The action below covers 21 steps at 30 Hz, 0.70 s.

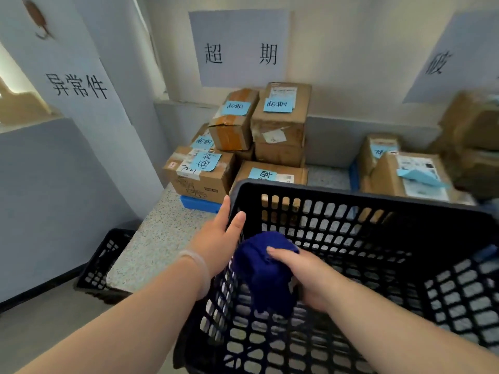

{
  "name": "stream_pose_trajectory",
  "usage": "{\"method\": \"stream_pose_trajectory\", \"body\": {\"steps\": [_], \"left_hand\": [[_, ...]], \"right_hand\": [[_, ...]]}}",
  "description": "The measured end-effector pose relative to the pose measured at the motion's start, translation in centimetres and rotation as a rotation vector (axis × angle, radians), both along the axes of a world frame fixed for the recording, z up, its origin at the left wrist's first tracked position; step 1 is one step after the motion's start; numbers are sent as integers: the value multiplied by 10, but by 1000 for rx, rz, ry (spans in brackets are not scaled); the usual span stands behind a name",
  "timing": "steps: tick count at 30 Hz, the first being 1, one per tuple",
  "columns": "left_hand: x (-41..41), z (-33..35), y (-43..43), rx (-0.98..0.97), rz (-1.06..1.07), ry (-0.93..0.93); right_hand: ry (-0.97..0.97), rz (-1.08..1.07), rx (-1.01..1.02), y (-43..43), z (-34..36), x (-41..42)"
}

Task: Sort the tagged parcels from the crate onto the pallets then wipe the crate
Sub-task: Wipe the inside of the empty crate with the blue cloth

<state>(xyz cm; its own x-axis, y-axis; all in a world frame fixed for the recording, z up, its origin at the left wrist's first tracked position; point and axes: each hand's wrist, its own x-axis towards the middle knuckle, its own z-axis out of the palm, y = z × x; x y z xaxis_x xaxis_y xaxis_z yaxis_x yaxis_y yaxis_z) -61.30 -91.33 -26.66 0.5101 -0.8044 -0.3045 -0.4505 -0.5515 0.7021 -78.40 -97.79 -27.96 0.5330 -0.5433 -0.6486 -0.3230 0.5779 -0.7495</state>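
Note:
A black lattice crate (351, 195) fills the lower right of the head view, and no parcel shows inside it. My left hand (218, 238) grips its left rim, thumb inside the wall. My right hand (302, 271) holds a dark blue cloth (264, 268) against the inside of that left wall. Cardboard parcels with blue tags (278, 125) are stacked on a blue pallet (199, 205) behind the crate. Another group of tagged parcels (405, 174) lies at the right.
Paper signs (240, 49) hang on the back wall above each stack, another on the pillar (78, 87) at left. A second black crate (102, 263) stands on the floor at lower left beside a speckled raised platform (162, 238).

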Motion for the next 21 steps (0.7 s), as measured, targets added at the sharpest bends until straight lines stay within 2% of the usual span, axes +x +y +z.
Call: {"method": "stream_pose_trajectory", "body": {"steps": [4, 6, 9, 12, 17, 21], "left_hand": [[-2, 3, 2, 15, -69, -153], [-5, 5, 4, 25, -132, -257], [-8, 6, 2, 57, -249, -456], [-8, 5, 1, 89, -280, -520], [-10, 10, 1, 209, -308, -694], [2, 21, -16, 169, -390, -767]], "right_hand": [[-83, -291, -52, -18, 16, -15], [-132, -366, -59, -18, 14, -22], [-158, -404, -40, -14, 5, -30], [-166, -425, -23, -17, -3, -35], [-119, -435, -149, -26, -4, -44], [-41, -528, -202, -31, -2, -50]]}}
